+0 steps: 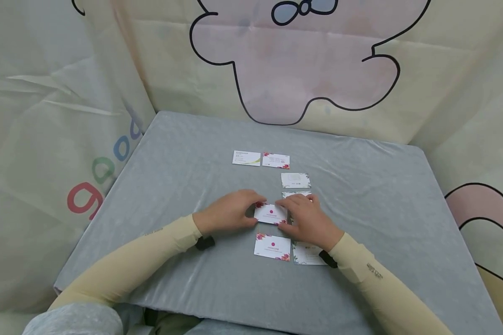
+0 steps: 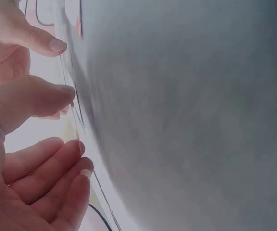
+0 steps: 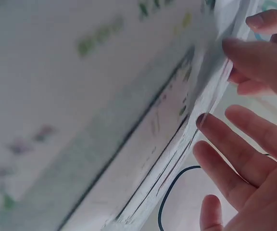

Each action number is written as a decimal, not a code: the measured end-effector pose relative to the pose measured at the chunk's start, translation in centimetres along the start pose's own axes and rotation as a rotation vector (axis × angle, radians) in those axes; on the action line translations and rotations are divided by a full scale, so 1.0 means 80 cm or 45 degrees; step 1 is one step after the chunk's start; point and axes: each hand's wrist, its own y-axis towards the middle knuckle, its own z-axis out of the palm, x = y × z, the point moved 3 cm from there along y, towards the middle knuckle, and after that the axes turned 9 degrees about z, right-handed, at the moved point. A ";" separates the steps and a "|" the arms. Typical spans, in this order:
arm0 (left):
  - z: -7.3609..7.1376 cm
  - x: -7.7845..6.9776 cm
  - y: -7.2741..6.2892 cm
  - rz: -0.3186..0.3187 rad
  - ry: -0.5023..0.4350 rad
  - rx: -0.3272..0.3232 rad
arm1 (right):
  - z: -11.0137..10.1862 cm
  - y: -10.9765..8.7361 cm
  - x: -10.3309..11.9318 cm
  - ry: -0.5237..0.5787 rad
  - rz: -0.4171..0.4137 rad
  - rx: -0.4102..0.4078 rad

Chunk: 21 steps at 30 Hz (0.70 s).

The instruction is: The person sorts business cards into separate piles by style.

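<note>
In the head view, a white business card [image 1: 270, 213] with red floral corners and a pink dot lies between the two hands. My left hand [image 1: 230, 211] holds its left end, thumb at the near corner and fingertips at the far one. My right hand [image 1: 309, 220] holds the right end likewise, its forefinger at the far edge and thumb at the near edge. The left wrist view shows my left thumb [image 2: 47, 98] apart from curved fingers. In the right wrist view, the fingers [image 3: 234, 149] are spread. A matching red-flowered card [image 1: 272, 247] lies just nearer.
Beside it, a green-leaf card [image 1: 308, 254] is partly under the right wrist. Farther up lie another leaf-patterned card [image 1: 295, 180], one mostly covered by the right hand, a yellow-green striped card [image 1: 246, 158] and a red-flowered card [image 1: 276, 160]. Grey cloth covers the table [image 1: 184, 163]; curtains surround it.
</note>
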 end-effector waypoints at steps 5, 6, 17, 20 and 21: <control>-0.014 0.013 0.022 -0.028 0.054 -0.019 | -0.006 0.024 -0.015 0.041 0.065 -0.016; -0.017 0.017 0.028 -0.042 0.075 -0.011 | -0.007 0.030 -0.019 0.053 0.075 -0.017; -0.055 0.070 0.107 -0.183 0.134 0.042 | -0.015 0.117 -0.071 0.109 0.215 0.029; -0.061 0.086 0.126 -0.230 0.115 0.046 | -0.020 0.138 -0.085 0.183 0.275 0.055; -0.063 0.091 0.131 -0.248 0.105 0.042 | -0.022 0.145 -0.089 0.208 0.293 0.064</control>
